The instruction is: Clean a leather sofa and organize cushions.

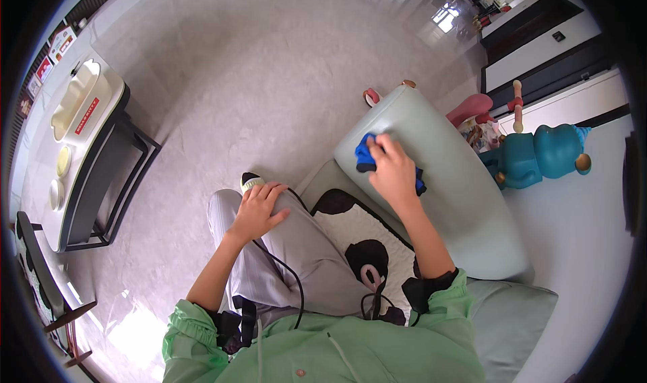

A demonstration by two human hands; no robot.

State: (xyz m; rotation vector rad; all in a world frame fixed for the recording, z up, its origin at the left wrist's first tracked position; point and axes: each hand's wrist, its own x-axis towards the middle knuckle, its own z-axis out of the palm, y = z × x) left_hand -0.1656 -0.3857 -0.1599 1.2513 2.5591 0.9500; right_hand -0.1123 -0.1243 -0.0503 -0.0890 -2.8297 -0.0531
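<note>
My right hand (393,173) grips a crumpled blue cloth (365,153) with dark edging, pressed against the pale green sofa armrest (445,216). Part of the cloth shows on either side of the hand; the rest is hidden beneath it. My left hand (260,208) lies on my knee, over grey trousers (308,261), fingers spread and holding nothing. A black cable (290,272) runs across my lap. Beside my leg, a black-and-white patterned seat cover (333,221) covers the sofa seat.
Behind the armrest are a teal bear figure (520,153) and a pink object (470,109). To the left, a white-topped table (119,87) with a black frame carries a cream container (83,102) and two small round dishes. A chair (43,277) stands at lower left.
</note>
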